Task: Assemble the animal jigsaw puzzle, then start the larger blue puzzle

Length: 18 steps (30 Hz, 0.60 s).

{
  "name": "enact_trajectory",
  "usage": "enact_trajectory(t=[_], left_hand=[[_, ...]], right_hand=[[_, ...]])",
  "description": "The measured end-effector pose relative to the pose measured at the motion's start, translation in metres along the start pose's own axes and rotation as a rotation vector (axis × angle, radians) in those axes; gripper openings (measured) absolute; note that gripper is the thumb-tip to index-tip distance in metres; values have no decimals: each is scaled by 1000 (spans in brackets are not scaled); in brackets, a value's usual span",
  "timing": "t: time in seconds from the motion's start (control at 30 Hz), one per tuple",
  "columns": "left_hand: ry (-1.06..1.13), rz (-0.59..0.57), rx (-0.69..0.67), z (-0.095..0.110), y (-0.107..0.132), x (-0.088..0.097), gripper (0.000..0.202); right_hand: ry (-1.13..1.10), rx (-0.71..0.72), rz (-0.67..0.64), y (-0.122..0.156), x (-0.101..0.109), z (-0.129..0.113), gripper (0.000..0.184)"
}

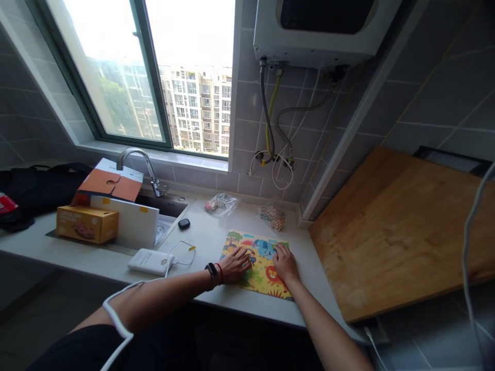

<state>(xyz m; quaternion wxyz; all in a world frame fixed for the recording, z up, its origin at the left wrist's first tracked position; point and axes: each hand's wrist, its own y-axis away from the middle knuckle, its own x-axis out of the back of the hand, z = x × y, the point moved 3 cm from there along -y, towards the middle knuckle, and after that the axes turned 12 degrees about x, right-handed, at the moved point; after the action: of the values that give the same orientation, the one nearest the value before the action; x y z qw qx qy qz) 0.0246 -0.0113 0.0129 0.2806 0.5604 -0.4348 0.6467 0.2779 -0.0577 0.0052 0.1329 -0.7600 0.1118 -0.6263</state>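
Note:
A colourful cartoon animal picture (260, 281), with an elephant, a lion and trees, lies flat on the counter; it looks like a jigsaw puzzle. My left hand (233, 265) rests on its left part, palm down with the fingers apart. On the right part lies my right hand (285, 262), its fingers stretched toward the elephant. I see nothing held in either hand, though the undersides of the fingers are hidden. Behind the picture are a clear plastic bag with colourful contents (220, 205) and another bag of small patterned pieces (273, 216).
A white power bank (150, 262) with a cable, a small black case (184, 223) and an orange-yellow box (88, 224) stand left. Behind the box are a sink and a faucet (149, 167). A large wooden board (402, 232) leans at the right.

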Motion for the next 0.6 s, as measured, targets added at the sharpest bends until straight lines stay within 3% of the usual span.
enact_trajectory(t=[0.07, 0.13, 0.37, 0.6], left_hand=[[-78, -2, -137, 7, -2, 2, 37], [-99, -20, -165, 13, -1, 3, 37], [-116, -105, -61, 29, 4, -4, 45], [-135, -166, 126, 51, -2, -28, 67]], right_hand=[[1, -9, -8, 0, 0, -1, 43], [1, -23, -16, 0, 0, -1, 43], [0, -48, -42, 0, 3, -6, 44], [22, -67, -85, 1, 9, -12, 46]])
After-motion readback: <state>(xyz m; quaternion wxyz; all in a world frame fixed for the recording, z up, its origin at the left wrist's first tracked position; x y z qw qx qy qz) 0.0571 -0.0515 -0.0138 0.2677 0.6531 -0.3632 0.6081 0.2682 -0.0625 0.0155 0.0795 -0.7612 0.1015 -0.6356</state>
